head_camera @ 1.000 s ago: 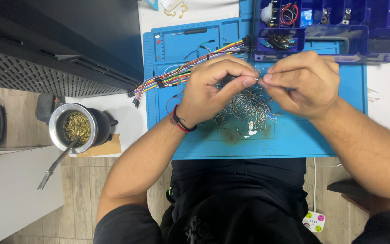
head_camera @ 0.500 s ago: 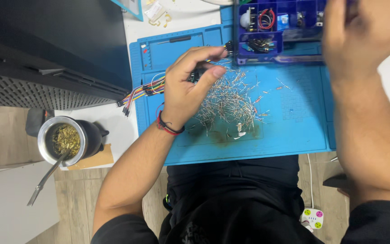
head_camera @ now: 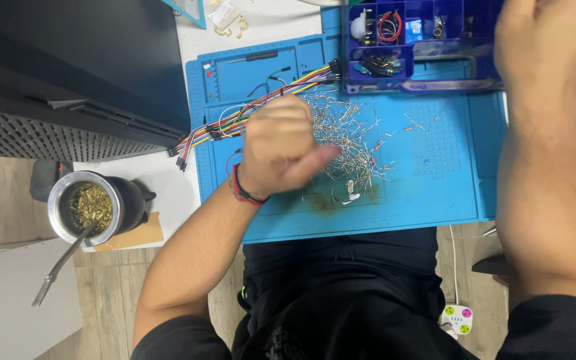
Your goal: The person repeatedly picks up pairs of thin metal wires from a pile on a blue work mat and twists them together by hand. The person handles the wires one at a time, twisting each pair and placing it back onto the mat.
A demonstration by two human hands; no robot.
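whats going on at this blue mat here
A person sits at a blue silicone work mat. Their left hand is curled loosely into a fist beside a heap of thin wire-legged components. Their right hand is raised at the dark blue compartmented parts box. A bundle of multicoloured jumper wires lies across the mat.

Clear plastic packets [head_camera: 225, 15] — top, white desk [head_camera: 268, 27]

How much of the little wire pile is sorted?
Done: some parts sit in the blue organizer box. In hand: the left hand is curled at the resistor pile; the right hand is up at the box. Left: most of the pile lies on the blue mat.
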